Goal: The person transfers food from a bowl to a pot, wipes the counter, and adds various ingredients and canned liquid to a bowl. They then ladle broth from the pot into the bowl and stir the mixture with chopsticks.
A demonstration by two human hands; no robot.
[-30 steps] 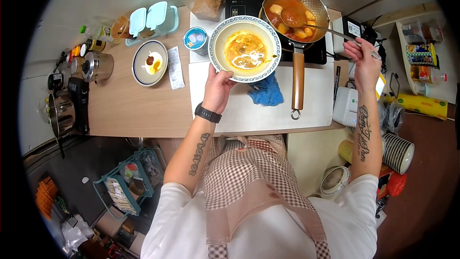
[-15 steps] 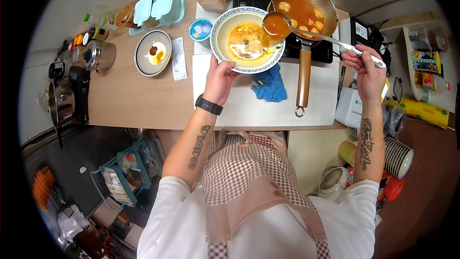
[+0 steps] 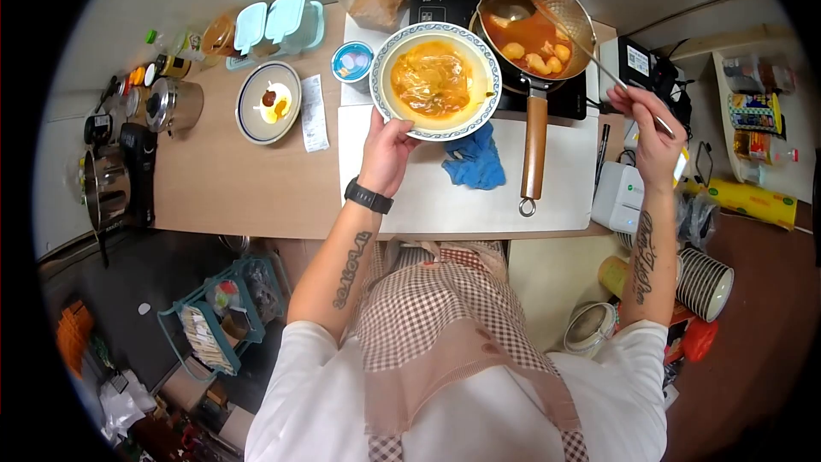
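My left hand [image 3: 389, 152] grips the near rim of a patterned bowl [image 3: 389, 56], its thumb over the edge. Orange-brown broth with noodle-like strands fills the middle of this bowl. In my right hand [image 3: 652, 133] is the handle of a ladle [image 3: 609, 75], fingers closed round it. The ladle's head dips into the red-orange soup at the far side of a pan [image 3: 581, 26]. Several pale round pieces sit in that soup. The pan rests on a black induction cooker [image 3: 436, 2], its wooden handle [image 3: 534, 141] pointing toward me.
Below the bowl lies a crumpled blue cloth [image 3: 475, 161]. To the left are a lidded tub [image 3: 352, 62], a paper slip [image 3: 315, 115] and a smaller bowl [image 3: 256, 126] with sauces. Jars and a metal pot [image 3: 178, 103] line the far left. A white box [image 3: 617, 192] stands right.
The ladle has moved from over the bowl back into the pan. Its broth is gone into the bowl, which now holds more liquid. My left hand keeps its hold on the bowl.
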